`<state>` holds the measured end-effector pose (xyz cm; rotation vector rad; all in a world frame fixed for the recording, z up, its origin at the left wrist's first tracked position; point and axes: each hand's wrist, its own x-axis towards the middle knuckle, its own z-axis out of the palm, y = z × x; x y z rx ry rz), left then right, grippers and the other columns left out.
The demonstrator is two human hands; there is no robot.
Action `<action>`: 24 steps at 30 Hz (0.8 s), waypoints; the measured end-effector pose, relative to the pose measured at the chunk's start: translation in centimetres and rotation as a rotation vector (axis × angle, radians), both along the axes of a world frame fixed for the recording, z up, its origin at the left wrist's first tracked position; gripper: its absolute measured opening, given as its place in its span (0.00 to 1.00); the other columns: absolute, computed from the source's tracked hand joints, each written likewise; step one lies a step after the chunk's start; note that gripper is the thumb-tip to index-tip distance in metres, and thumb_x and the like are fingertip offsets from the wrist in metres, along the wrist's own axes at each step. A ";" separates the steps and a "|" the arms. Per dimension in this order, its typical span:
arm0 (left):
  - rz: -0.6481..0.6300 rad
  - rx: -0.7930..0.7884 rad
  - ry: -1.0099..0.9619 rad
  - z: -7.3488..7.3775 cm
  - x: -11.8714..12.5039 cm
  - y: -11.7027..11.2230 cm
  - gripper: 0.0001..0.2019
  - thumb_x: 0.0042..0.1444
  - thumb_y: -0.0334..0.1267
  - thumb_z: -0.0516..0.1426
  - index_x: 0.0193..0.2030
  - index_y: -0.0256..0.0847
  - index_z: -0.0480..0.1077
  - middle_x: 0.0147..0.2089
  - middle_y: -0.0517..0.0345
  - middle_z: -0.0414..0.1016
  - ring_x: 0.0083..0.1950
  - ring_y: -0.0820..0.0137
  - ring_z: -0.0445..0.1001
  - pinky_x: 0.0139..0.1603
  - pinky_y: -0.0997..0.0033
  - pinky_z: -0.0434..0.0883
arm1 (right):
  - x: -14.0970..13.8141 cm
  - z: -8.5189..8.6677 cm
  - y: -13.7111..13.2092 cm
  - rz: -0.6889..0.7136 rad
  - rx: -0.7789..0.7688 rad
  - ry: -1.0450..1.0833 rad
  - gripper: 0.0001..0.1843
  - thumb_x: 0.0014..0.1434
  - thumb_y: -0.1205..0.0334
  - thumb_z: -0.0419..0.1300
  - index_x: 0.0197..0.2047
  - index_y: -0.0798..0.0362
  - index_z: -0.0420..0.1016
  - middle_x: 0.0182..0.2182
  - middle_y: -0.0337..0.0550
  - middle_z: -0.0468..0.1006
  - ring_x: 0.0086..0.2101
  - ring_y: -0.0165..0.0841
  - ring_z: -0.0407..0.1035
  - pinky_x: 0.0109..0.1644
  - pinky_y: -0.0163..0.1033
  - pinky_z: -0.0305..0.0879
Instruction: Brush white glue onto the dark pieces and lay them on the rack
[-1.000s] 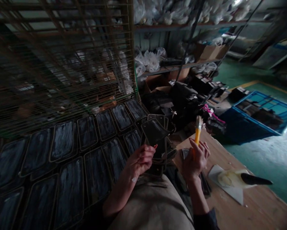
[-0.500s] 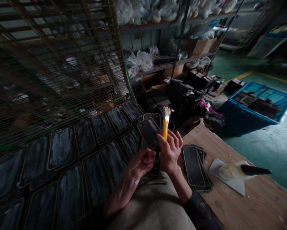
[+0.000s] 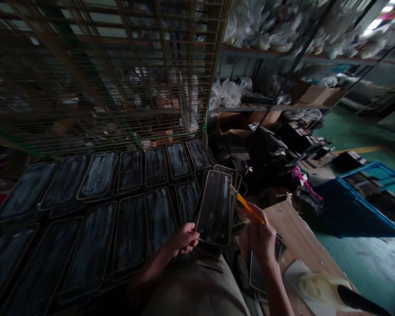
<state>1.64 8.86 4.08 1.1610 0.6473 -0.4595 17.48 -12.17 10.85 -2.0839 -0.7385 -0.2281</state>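
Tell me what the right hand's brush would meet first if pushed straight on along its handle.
Probably the dark panel in the left hand: the brush in the right hand tips toward its upper right edge, though depth is unclear.

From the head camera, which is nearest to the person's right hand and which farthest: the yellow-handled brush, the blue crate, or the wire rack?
1. Yellow-handled brush: held in the right hand.
2. Blue crate: on the floor, off to the right.
3. Wire rack: upper left, behind the dark panels.
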 end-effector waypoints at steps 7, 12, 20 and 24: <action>0.135 0.084 -0.051 -0.8 -0.8 -0.3 0.17 0.53 0.52 0.58 0.34 0.42 0.58 0.21 0.68 0.65 0.13 0.82 0.56 0.14 0.82 0.48 | 4.7 -0.7 6.6 0.235 -0.108 -0.006 0.15 0.70 0.56 0.50 0.51 0.52 0.72 0.34 0.43 0.82 0.32 0.33 0.77 0.36 0.34 0.70; 0.188 0.119 -0.096 -0.7 -1.1 -0.7 0.15 0.55 0.51 0.55 0.33 0.42 0.59 0.21 0.67 0.65 0.14 0.80 0.57 0.14 0.81 0.50 | 8.1 -2.0 10.3 0.280 -0.243 -0.193 0.15 0.69 0.56 0.51 0.50 0.51 0.74 0.39 0.45 0.82 0.35 0.34 0.78 0.34 0.33 0.68; 0.255 0.184 -0.127 -0.8 -0.8 -0.9 0.15 0.55 0.49 0.58 0.30 0.42 0.58 0.18 0.69 0.65 0.13 0.80 0.57 0.14 0.82 0.49 | 7.8 -3.8 10.7 0.401 -0.326 -0.179 0.15 0.69 0.56 0.50 0.49 0.52 0.74 0.36 0.44 0.82 0.31 0.32 0.77 0.31 0.32 0.67; 0.262 0.189 -0.132 -1.1 -0.8 -0.9 0.16 0.55 0.50 0.57 0.30 0.43 0.59 0.18 0.68 0.65 0.12 0.80 0.56 0.13 0.82 0.48 | 4.9 -3.2 8.7 0.540 -0.294 0.060 0.14 0.69 0.57 0.49 0.51 0.50 0.72 0.35 0.40 0.82 0.34 0.32 0.78 0.38 0.35 0.72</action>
